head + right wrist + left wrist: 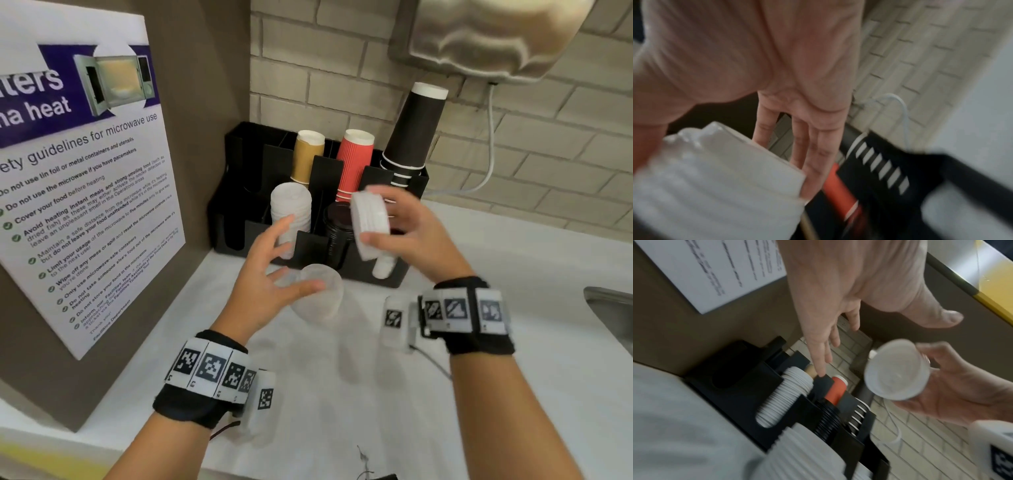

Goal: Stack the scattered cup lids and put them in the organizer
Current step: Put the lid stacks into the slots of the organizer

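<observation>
My right hand [371, 214] grips a tilted stack of white cup lids [370, 224] between thumb and fingers, just in front of the black organizer [236, 205]. In the right wrist view, its fingers [818, 159] lie along that blurred stack [715, 186]. My left hand [284, 260] hovers open, fingers spread, holding nothing. Under its thumb a second stack of translucent white lids [320, 301] stands on the white counter. The left wrist view shows the open left hand [869, 337], the held stack [898, 369] and white lids [785, 399] filling one organizer slot.
The organizer also holds tan [308, 157], red [354, 161] and black [412, 130] paper cups and black lids [337, 233]. A microwave poster [85, 178] leans on the left wall. A steel sink edge [613, 308] lies right. A metal wall unit [496, 37] hangs above.
</observation>
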Action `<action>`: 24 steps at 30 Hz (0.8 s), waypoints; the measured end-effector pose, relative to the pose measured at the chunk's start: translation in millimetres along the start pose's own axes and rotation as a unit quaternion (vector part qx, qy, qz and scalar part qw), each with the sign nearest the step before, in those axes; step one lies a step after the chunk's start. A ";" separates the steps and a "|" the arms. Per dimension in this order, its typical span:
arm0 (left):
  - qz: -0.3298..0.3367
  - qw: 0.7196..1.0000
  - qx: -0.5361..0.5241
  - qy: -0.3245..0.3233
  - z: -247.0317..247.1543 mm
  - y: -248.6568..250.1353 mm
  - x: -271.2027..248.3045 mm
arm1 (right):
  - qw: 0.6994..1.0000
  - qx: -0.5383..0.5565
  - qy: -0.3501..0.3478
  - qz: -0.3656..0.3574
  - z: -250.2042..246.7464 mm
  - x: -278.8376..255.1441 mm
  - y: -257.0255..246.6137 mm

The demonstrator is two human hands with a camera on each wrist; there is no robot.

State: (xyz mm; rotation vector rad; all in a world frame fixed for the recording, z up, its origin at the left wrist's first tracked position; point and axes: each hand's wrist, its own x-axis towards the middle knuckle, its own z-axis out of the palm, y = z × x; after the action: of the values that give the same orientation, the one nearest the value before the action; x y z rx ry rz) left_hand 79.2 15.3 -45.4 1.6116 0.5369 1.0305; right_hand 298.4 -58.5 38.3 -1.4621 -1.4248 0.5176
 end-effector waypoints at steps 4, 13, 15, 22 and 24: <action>-0.009 0.997 0.048 0.063 -20.5 -4.2 0.7 | 0.974 -0.203 0.091 0.035 -41.7 44.5 25.6; -0.012 0.994 0.079 0.069 -35.5 -9.3 -2.3 | 0.886 -0.436 -0.084 0.131 -41.1 75.2 92.2; -0.016 0.994 0.083 0.073 -36.8 -9.7 -2.8 | 0.870 -0.459 -0.116 0.138 -41.5 77.7 93.5; -0.018 0.993 0.091 0.070 -37.9 -7.9 -2.7 | 0.838 -0.496 -0.158 0.164 -27.8 77.8 97.4; -0.019 0.993 0.092 0.072 -38.3 -8.0 -3.2 | 0.835 -0.498 -0.161 0.168 -25.4 76.1 99.3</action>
State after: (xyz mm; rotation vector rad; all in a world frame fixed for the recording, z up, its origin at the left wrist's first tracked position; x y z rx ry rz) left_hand 46.8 36.1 -53.0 1.6892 0.7757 1.1000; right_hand 385.8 20.7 -10.6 -2.5897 -1.8289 0.2093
